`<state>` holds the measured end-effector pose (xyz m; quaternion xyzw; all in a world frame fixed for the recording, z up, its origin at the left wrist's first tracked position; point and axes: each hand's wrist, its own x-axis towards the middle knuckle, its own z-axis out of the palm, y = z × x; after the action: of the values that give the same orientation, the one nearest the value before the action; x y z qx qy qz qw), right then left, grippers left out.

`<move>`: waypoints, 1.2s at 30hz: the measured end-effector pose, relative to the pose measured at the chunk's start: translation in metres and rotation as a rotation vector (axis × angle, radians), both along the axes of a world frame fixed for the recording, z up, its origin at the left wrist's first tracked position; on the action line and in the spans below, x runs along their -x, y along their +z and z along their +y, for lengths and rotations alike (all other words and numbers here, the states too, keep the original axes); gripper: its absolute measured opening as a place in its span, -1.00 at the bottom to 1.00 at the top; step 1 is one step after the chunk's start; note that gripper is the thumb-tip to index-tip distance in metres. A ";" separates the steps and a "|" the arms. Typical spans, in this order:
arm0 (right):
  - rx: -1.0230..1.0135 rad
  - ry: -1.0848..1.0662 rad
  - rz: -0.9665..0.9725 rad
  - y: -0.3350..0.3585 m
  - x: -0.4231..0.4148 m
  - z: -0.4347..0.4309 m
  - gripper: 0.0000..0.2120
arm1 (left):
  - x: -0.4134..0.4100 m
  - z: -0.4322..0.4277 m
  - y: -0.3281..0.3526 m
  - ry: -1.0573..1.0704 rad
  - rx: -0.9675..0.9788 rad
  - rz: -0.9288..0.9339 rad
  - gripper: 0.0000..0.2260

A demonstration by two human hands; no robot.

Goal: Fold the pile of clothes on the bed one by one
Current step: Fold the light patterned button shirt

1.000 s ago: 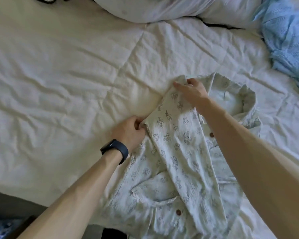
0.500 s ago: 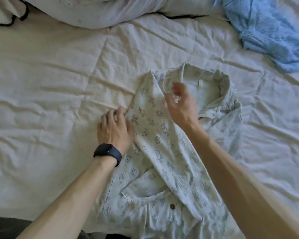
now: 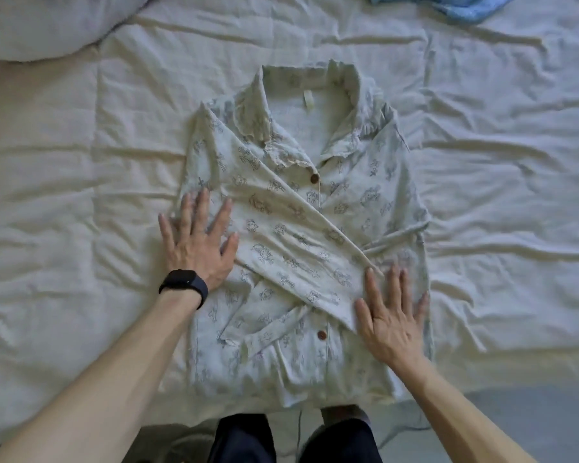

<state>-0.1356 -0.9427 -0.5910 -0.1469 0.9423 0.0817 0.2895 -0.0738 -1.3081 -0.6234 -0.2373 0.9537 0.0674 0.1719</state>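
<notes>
The left hand (image 3: 198,242), a black smartwatch (image 3: 184,284) on its wrist, lies flat with fingers spread on the near-left edge of the printed pyjama shirt (image 3: 301,228). The shirt sits in the middle of the cream bedspread (image 3: 64,162), front up and collar away from the person. Its sides and sleeves are already turned in across the chest, making a narrow rectangle. The right hand (image 3: 388,315) is equally flat and wide, pressing the near-right part where a sleeve end lies.

I judge this garment about halfway folded: the lengthwise folds are in and being smoothed, and the hem-to-collar fold is not yet done. Far right at the top edge a crumpled blue garment (image 3: 465,6) waits unfolded, well apart from the shirt. No finished stack shows.

Counted: two hands, one watch, one printed shirt, two brown buttons visible on it — upper (image 3: 314,178) and lower (image 3: 321,335) — and one blue garment, only partly in view.
</notes>
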 end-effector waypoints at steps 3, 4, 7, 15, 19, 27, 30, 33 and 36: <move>0.117 0.000 0.135 0.014 -0.012 -0.009 -0.33 | -0.031 0.018 0.018 -0.001 -0.089 0.036 -0.41; 0.164 0.017 0.160 0.017 -0.018 -0.013 -0.33 | -0.045 0.033 0.023 -0.037 -0.112 0.050 -0.40; 0.273 0.133 0.141 0.018 -0.038 -0.022 -0.38 | -0.082 0.095 0.034 -0.219 -0.173 0.001 -0.38; 0.239 0.130 0.000 0.006 -0.091 0.061 -0.38 | -0.169 0.189 0.036 -0.444 -0.269 -0.132 -0.41; 0.302 -0.326 0.051 0.022 -0.115 0.104 -0.25 | -0.200 0.203 0.051 0.080 -0.258 0.194 -0.47; 0.558 -1.028 -0.200 0.009 -0.103 0.156 -0.50 | -0.243 0.180 0.036 1.171 -0.591 0.065 -0.43; 0.638 -1.011 -0.243 0.002 -0.100 0.168 -0.77 | -0.247 0.170 0.036 1.018 -0.497 0.050 -0.56; 0.734 -1.002 -0.228 0.006 -0.100 0.175 -0.84 | -0.245 0.164 0.041 1.030 -0.554 0.101 -0.61; 0.863 -1.077 -0.234 0.022 -0.107 0.181 -0.89 | -0.247 0.167 0.059 1.106 -0.556 0.197 -0.76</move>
<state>-0.0282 -0.7620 -0.5689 0.2309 0.7950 -0.4708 0.3051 0.1728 -1.1413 -0.5639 -0.6350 0.6479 0.4134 0.0780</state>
